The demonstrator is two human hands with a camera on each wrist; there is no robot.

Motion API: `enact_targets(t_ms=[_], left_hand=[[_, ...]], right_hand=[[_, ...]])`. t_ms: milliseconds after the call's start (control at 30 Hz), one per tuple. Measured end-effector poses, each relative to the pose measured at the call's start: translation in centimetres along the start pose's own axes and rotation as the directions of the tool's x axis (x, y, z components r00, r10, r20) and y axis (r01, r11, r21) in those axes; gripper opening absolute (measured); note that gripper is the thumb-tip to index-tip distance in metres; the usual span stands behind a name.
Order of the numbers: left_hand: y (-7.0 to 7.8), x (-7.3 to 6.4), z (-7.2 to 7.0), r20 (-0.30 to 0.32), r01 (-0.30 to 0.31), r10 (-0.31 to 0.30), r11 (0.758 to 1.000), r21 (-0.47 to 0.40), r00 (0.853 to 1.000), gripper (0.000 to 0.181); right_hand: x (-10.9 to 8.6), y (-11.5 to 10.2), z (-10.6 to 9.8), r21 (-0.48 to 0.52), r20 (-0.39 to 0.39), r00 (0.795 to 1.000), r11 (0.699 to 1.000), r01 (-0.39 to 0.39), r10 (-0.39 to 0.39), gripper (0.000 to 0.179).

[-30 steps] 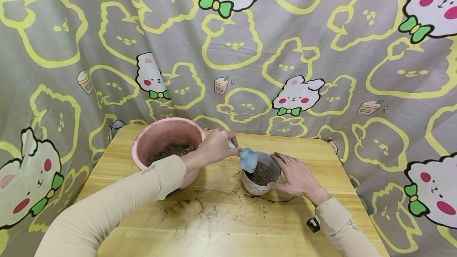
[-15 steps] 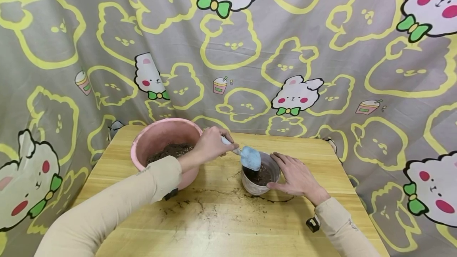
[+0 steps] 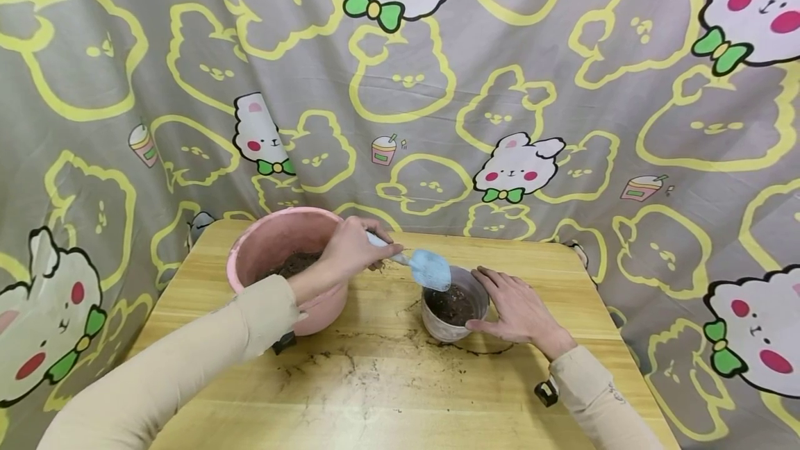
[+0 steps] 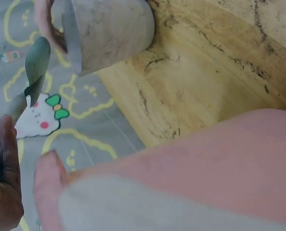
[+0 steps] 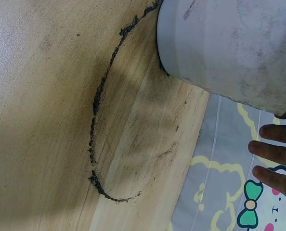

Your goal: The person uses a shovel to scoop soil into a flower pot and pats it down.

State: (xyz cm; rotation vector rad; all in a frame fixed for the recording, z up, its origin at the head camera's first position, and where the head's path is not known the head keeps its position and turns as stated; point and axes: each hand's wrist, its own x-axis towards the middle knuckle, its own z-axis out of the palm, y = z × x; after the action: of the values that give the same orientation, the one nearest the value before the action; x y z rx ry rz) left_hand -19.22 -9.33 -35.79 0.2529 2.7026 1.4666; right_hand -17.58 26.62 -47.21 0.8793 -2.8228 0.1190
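Note:
My left hand (image 3: 356,248) grips the handle of a light blue trowel (image 3: 430,271) between the basin and the pot. Its blade slopes over the left rim of a grey flower pot (image 3: 440,330), which has dark soil (image 3: 455,305) inside. In the left wrist view the trowel (image 4: 37,62) appears edge-on near the pot's mouth. My right hand (image 3: 519,304) rests at the pot's right side, thumb on the near rim and straight fingers toward the far rim. Spread fingers (image 5: 273,151) show beyond the pot (image 5: 225,53) in the right wrist view.
A pink basin (image 3: 246,248) with dark soil stands at the back left, partly behind my left forearm. Soil crumbs (image 3: 350,360) lie scattered on the wooden table (image 3: 487,401), with a curved soil line beside the pot. A patterned curtain (image 3: 412,193) hangs behind the table.
My left hand has drawn back leftward with the trowel, and its blade has risen from inside the pot to over the left rim. The right hand and pot stay in place.

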Motion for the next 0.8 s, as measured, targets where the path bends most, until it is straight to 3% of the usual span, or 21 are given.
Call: enact_targets(t_ms=[400, 567, 633, 800], left_hand=[[-1.2, -1.3, -4.7, -0.053, 0.043, -0.044, 0.999, -0.021, 0.998, 0.038], [-1.8, -2.2, -6.7, -0.074, 0.025, -0.031, 0.997, -0.079, 0.997, 0.033], [-2.0, -2.8, -7.8, -0.099, 0.015, -0.019, 0.999, -0.042, 0.995, 0.034], [-2.7, -4.1, -10.5, -0.217, 0.006, 0.032, 0.985, 0.173, 0.976, 0.043]], right_hand=[[-0.1, 0.2, 0.0, 0.008, -0.014, 1.0, 1.0, -0.013, 0.013, 0.103], [0.0, -0.1, -0.3, 0.009, -0.013, 1.0, 1.0, -0.009, 0.009, 0.104], [0.2, -0.4, -0.6, 0.016, -0.014, 1.0, 1.0, -0.006, 0.006, 0.103], [1.5, -2.1, -1.5, 0.039, -0.013, 1.0, 0.999, 0.01, -0.009, 0.103]])
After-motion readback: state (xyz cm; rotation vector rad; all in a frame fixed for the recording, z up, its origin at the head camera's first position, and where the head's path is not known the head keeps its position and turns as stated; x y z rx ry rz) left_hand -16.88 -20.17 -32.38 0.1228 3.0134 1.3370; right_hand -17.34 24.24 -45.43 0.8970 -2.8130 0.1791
